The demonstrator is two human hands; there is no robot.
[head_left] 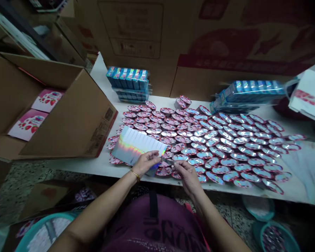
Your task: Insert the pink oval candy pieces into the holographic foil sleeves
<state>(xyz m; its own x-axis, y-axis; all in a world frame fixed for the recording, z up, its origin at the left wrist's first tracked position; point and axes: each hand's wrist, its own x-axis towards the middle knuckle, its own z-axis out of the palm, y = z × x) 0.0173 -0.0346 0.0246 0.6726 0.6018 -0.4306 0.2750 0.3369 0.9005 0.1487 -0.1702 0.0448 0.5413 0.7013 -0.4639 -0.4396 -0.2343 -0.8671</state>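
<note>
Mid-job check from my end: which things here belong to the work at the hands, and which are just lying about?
At the hands:
left hand holding a holographic sheet
right hand holding a small silver piece
foil-topped pink cups

Lying about:
cardboard carton
strawberry-printed pink cards
shrink-wrapped blue packs
teal basin

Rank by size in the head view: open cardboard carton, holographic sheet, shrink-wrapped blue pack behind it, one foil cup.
Open cardboard carton largest. Holographic sheet and shrink-wrapped blue pack look alike; the sheet is nearer the camera, so unsure. Foil cup smallest.
</note>
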